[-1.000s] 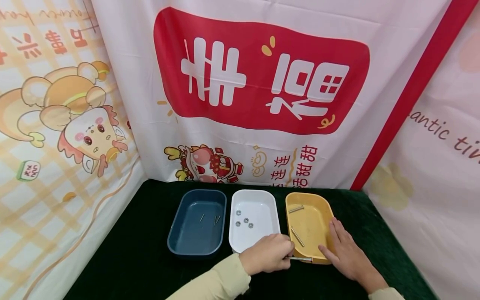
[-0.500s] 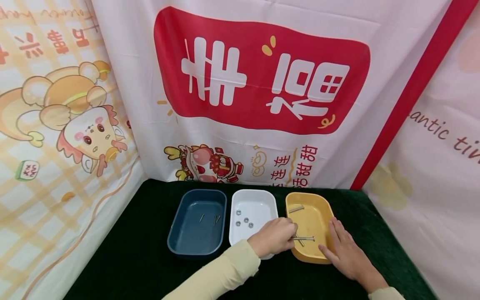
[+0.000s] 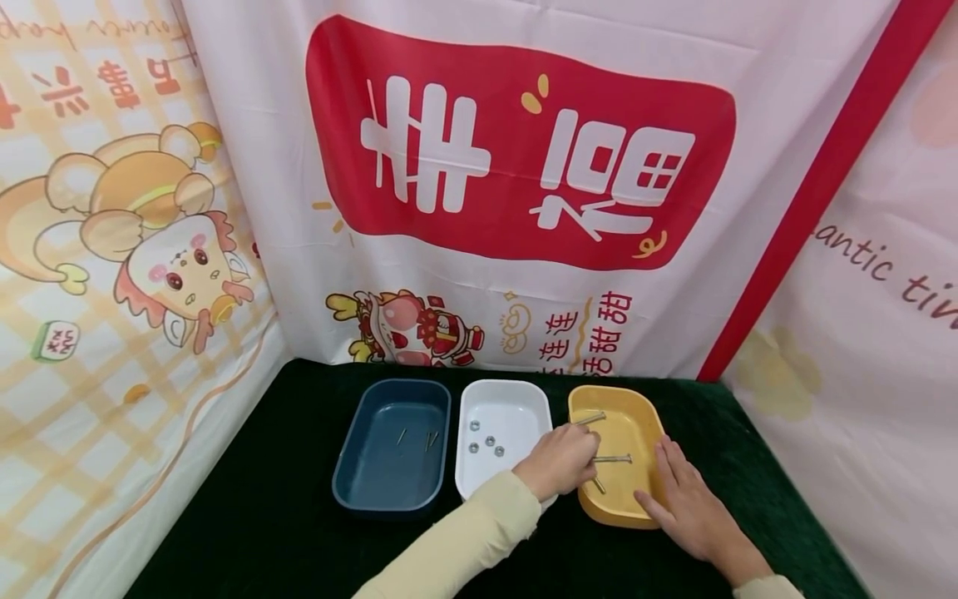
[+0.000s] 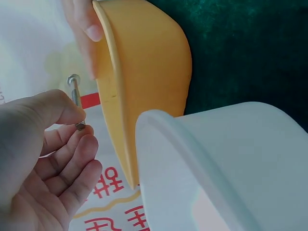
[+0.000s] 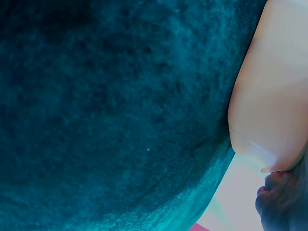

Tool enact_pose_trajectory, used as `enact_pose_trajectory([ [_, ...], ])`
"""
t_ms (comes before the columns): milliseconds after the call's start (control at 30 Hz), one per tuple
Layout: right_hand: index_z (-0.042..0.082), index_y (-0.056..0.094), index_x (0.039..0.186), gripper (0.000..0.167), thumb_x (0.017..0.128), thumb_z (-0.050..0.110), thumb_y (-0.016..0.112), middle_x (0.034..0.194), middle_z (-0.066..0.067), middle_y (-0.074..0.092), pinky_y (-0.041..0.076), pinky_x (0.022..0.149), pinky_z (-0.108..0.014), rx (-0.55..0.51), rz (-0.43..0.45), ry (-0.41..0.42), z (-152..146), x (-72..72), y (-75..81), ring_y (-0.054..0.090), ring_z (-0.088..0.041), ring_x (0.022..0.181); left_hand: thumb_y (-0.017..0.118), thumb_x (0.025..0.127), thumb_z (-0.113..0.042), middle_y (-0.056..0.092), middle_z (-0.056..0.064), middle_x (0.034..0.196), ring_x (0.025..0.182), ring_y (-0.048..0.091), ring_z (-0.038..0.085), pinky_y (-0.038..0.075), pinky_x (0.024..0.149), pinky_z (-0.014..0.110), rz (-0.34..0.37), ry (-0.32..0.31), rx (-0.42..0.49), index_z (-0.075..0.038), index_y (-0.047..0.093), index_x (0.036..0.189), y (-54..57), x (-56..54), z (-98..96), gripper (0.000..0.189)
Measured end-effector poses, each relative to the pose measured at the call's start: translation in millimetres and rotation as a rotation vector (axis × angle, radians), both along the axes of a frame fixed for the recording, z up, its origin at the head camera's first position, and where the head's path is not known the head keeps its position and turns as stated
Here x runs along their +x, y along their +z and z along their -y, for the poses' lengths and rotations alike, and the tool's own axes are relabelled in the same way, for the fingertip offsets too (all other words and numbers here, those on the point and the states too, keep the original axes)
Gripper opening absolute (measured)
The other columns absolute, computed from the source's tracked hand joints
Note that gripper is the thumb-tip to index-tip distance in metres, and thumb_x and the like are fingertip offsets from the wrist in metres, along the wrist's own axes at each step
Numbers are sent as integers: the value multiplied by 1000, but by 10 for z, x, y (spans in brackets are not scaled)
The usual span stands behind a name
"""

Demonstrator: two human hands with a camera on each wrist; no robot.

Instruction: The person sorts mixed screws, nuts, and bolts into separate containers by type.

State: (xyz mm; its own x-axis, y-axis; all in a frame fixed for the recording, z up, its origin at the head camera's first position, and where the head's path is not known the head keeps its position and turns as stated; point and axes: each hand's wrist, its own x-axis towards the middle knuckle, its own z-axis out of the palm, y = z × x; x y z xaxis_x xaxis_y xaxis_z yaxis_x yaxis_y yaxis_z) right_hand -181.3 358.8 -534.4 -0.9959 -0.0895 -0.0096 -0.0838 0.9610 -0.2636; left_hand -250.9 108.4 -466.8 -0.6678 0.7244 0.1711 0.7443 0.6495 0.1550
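Note:
My left hand point(image 3: 561, 457) pinches a silver bolt point(image 3: 615, 458) between thumb and fingers, over the left side of the yellow tray point(image 3: 636, 416). The left wrist view shows the round head and threaded shank of this bolt point(image 4: 74, 89), its tip between thumb and forefinger. Two more bolts lie in the yellow tray: one bolt point(image 3: 594, 417) near the far end, the other bolt point(image 3: 599, 485) partly hidden by my left hand. My right hand point(image 3: 692, 507) rests with straight fingers along the right rim of the yellow tray.
A white tray point(image 3: 505, 387) with several nuts point(image 3: 490, 441) stands left of the yellow one, partly behind my left hand. Further left, a blue tray point(image 3: 389, 491) holds a few thin pins or nails point(image 3: 430, 441). Dark green cloth point(image 3: 299, 549) covers the table; printed curtains point(image 3: 524, 324) hang behind.
My left hand has carried the bolt from the near rim of the yellow tray forward, over its inside. The right hand stays in place at the tray's rim.

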Motion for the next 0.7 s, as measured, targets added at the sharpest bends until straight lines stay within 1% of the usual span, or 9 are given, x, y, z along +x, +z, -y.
enact_pose_trajectory([
  [100,-1,12,168,100,104,68,46,177,-23,8,21,126,-72,3,-1,-1,1,0,-1,15,-49,159,77,92,-19,63,-5,85,73,58,7,47,59,20,17,26,2,-18,67,86,-15,-40,-42,12],
  [167,-1,11,168,100,104,68,46,177,-23,8,21,126,-72,4,-1,-3,-1,4,0,15,-49,159,77,95,-22,69,-4,103,88,64,7,54,71,20,26,41,-4,-17,71,101,-15,-61,-70,10],
  [233,-1,11,168,100,104,68,46,177,-23,7,21,125,-72,0,-2,-2,-4,5,-4,15,-49,159,77,96,-31,69,-1,127,110,66,10,57,91,22,29,42,-26,-14,69,124,-25,-71,-90,33],
  [300,-1,11,168,100,104,68,45,177,-23,7,20,125,-73,-5,-3,-1,-8,8,-10,14,-49,160,76,97,-40,60,2,149,130,60,13,52,109,26,24,34,-44,-11,58,144,-48,-69,-94,58],
  [333,0,10,168,100,104,68,45,177,-22,7,21,125,-73,-3,-3,-3,-12,10,-14,14,-49,160,76,96,-44,54,2,156,137,56,15,48,115,28,19,29,-52,-10,53,150,-61,-63,-85,68],
  [400,0,10,168,100,104,68,45,177,-22,7,21,125,-73,-2,-4,-3,-16,13,-15,15,-49,159,75,95,-47,53,3,157,140,55,17,46,118,30,8,19,-52,-9,49,153,-87,-50,-44,74],
  [500,0,10,168,100,104,67,46,177,-22,7,22,125,-72,1,-10,1,-16,9,-9,14,-49,160,74,95,-44,58,2,150,136,57,17,48,116,32,-23,16,-20,-11,51,152,-96,-38,91,69],
  [600,-1,11,168,100,104,67,47,177,-23,7,21,126,-72,3,-12,9,-8,-5,3,14,-49,160,72,96,-42,59,1,147,136,56,17,47,117,34,-20,17,2,-13,50,153,-59,-30,284,67],
  [700,-2,11,167,100,103,67,48,176,-23,8,21,126,-72,13,-13,13,-5,-18,11,15,-49,160,70,99,-42,55,3,154,143,52,19,44,122,38,17,36,5,-12,47,156,7,-7,489,69],
])
